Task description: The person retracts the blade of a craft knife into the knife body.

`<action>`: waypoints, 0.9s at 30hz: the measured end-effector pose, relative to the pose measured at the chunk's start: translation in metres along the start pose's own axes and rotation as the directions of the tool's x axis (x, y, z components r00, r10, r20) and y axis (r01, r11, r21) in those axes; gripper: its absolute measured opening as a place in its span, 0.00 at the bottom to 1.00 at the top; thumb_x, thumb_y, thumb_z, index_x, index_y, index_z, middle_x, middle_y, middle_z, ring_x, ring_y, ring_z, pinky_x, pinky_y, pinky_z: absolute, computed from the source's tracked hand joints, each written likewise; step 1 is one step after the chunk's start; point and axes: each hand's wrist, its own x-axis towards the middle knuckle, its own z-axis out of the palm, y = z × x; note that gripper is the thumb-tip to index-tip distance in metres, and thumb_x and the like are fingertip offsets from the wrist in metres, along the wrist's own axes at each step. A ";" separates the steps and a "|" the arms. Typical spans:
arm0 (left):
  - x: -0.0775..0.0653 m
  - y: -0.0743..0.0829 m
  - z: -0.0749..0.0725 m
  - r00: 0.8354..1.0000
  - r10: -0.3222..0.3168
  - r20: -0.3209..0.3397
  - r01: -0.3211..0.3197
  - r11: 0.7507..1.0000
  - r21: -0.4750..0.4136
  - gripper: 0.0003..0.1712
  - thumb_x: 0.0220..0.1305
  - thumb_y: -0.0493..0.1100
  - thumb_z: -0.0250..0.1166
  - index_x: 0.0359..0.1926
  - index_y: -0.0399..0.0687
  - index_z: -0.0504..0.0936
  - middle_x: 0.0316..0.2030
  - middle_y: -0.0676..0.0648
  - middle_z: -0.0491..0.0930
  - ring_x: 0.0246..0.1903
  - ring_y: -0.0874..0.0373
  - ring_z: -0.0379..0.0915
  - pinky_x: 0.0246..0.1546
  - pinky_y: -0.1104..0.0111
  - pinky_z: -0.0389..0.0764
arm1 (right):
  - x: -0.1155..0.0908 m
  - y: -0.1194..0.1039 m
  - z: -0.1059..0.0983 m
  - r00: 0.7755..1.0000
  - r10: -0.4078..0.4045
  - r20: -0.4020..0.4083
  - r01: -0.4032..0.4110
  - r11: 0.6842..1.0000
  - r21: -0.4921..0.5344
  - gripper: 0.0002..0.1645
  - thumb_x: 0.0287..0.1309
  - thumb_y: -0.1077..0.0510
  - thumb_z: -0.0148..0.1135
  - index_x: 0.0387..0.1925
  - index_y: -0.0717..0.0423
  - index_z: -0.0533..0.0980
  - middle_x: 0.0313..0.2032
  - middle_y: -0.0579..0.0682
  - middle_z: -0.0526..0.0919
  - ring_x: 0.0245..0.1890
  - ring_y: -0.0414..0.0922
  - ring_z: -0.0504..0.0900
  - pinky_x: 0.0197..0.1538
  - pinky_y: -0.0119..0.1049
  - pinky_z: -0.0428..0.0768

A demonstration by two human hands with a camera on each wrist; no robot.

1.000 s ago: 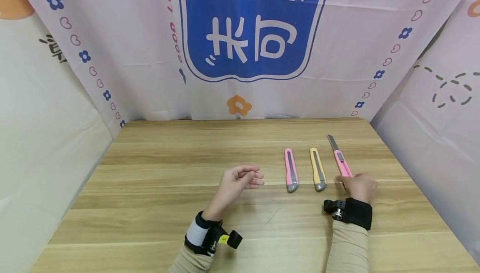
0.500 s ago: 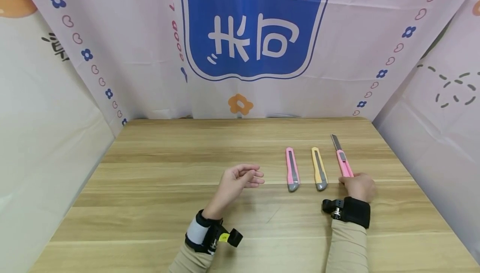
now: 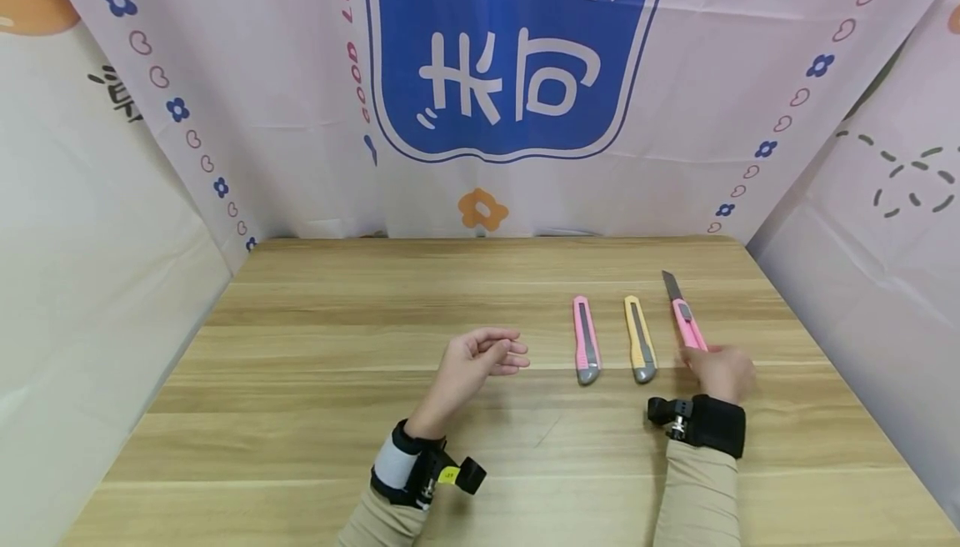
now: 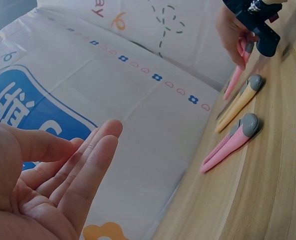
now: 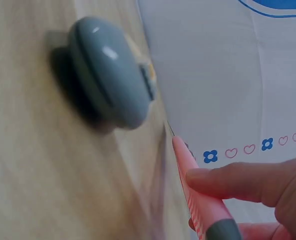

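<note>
With the left hand [image 3: 470, 366], holding nothing, fingers loose; with the right hand [image 3: 722, 373], nearer, pinching the blade-out cutter [image 3: 686, 318] by its near end, right of the yellow cutter [image 3: 640, 340] and other pink cutter [image 3: 587, 342]. Pointing lengthwise away, leaning slightly left.

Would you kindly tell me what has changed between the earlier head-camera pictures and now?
Very little: the head view has shifted slightly, and nothing was visibly taken hold of or let go. The right hand still holds the pink cutter with its blade out. The left hand stays relaxed, holding nothing; the other pink cutter and the yellow cutter lie unmoved.
</note>
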 end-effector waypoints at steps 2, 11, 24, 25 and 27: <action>0.000 0.000 0.000 1.000 0.004 0.000 -0.004 1.000 0.001 0.18 0.71 0.36 0.54 0.55 0.27 0.75 0.48 0.25 0.80 0.42 0.50 0.86 0.43 0.70 0.88 | -0.001 -0.004 -0.001 1.000 -0.008 0.001 0.008 1.000 0.007 0.28 0.48 0.52 0.64 0.47 0.68 0.79 0.45 0.68 0.81 0.38 0.56 0.75 0.29 0.35 0.64; -0.001 0.002 -0.001 1.000 0.021 0.000 -0.021 1.000 0.004 0.17 0.71 0.35 0.54 0.55 0.26 0.74 0.48 0.24 0.80 0.42 0.49 0.86 0.43 0.70 0.88 | -0.018 -0.034 -0.001 0.993 -0.114 -0.027 0.116 0.991 0.069 0.28 0.50 0.50 0.68 0.47 0.68 0.80 0.39 0.67 0.86 0.37 0.58 0.80 0.29 0.34 0.65; -0.002 0.005 -0.002 0.999 0.037 0.004 -0.037 0.999 0.004 0.18 0.71 0.36 0.54 0.55 0.25 0.74 0.48 0.24 0.79 0.44 0.44 0.85 0.44 0.69 0.88 | -0.053 -0.078 -0.003 0.965 -0.253 -0.072 0.258 0.963 0.082 0.28 0.50 0.48 0.70 0.46 0.64 0.81 0.38 0.64 0.87 0.23 0.44 0.80 0.26 0.30 0.64; -0.002 0.005 -0.002 0.999 0.036 0.005 -0.036 0.999 0.003 0.18 0.71 0.36 0.54 0.55 0.25 0.74 0.48 0.24 0.79 0.44 0.44 0.85 0.44 0.69 0.88 | -0.056 -0.081 -0.003 0.962 -0.264 -0.074 0.270 0.959 0.089 0.28 0.50 0.48 0.70 0.47 0.65 0.81 0.39 0.65 0.87 0.25 0.46 0.81 0.26 0.30 0.64; -0.002 0.005 -0.003 0.999 0.035 0.006 -0.035 0.999 0.001 0.18 0.71 0.36 0.54 0.55 0.25 0.74 0.48 0.24 0.79 0.44 0.45 0.85 0.44 0.69 0.88 | -0.061 -0.085 -0.002 0.953 -0.293 -0.074 0.300 0.949 0.097 0.28 0.51 0.48 0.70 0.47 0.66 0.81 0.39 0.66 0.87 0.27 0.49 0.82 0.26 0.29 0.64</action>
